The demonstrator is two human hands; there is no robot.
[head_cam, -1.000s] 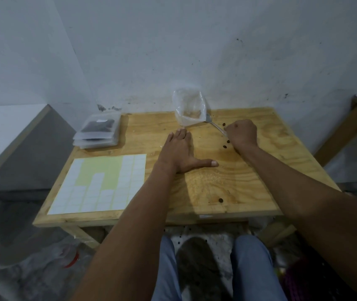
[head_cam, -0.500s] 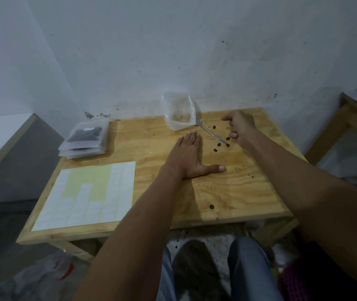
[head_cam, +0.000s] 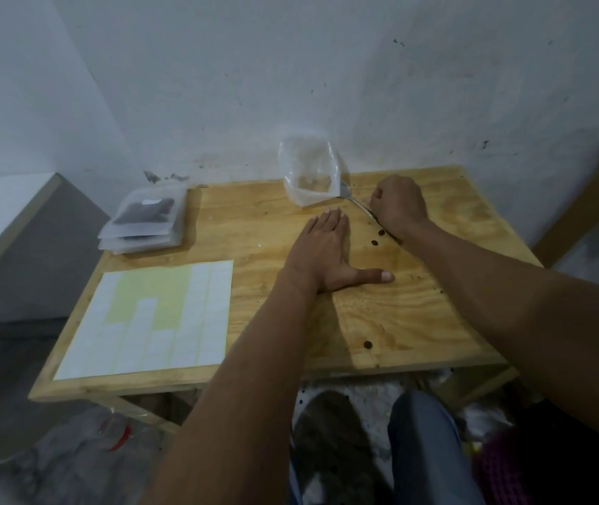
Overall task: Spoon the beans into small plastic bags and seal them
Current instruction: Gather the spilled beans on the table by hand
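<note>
Upper left of the worktop (head_cam: pixel 454 315), filled bags (head_cam: pixel 143 222) lie stacked. Loose beans (head_cam: pixel 374 243) remain at centre; left hand (head_cam: pixel 321 249) flat, right hand (head_cam: pixel 398 205) fisted over the spoon (head_cam: pixel 354 202) beside an open bag (head_cam: pixel 308 176).

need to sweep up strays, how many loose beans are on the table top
3 plainly show: two beans beside the right hand near the spoon, one bean near the table's front edge. More may hide under hands.

Bare forearms (head_cam: pixel 239 377), no sleeves; blue-grey trousers (head_cam: pixel 425 450) on legs.
</note>
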